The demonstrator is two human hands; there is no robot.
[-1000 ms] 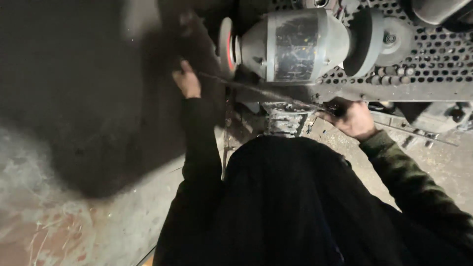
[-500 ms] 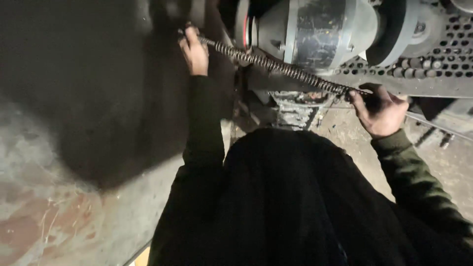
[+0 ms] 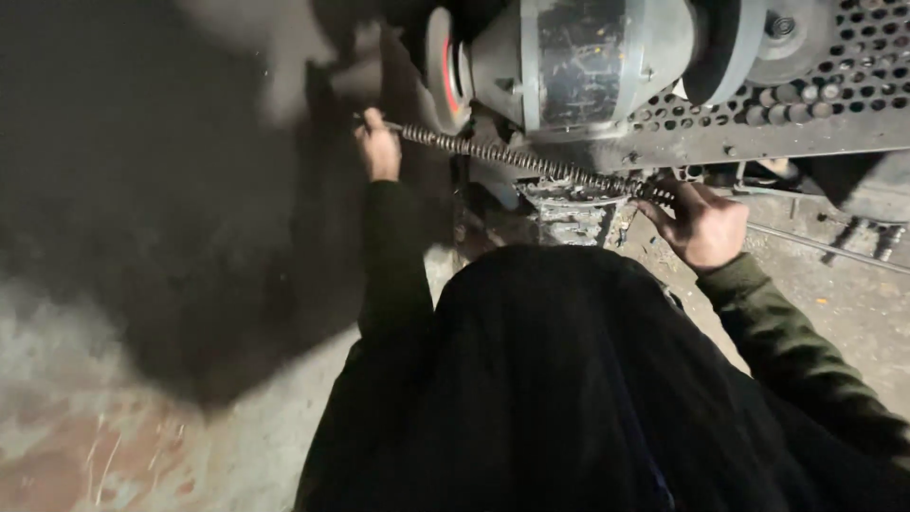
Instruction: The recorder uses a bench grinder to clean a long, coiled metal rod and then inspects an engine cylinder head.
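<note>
Nearest the camera, the person's dark-clothed torso is filling the lower frame, with both sleeves reaching up toward the bench grinder (image 3: 592,62), the landmark here. Just below the grinder's motor housing, a long ribbed metal rod (image 3: 531,163) is running slantwise, its left end higher and its right end lower. The left hand (image 3: 380,150) is closing around the rod's left end, below and to the left of the grinder's red-faced grinding wheel (image 3: 439,68); the right hand (image 3: 703,223) is gripping the rod's right end, below and to the right of the housing. The rod's middle is passing close under the wheel, though whether it is touching the stone cannot be told from here. Behind the grinder, a perforated metal plate (image 3: 834,85) is carrying the machine, and to the grinder's lower left a stained concrete floor (image 3: 114,417) is lying in deep shadow. In judgement, the danger is sitting at the left hand: it is holding very near the wheel, and a ribbed rod could catch, jerk and drag fingers or a sleeve cuff inward. Poor light and bare hands are adding to that risk.
</note>
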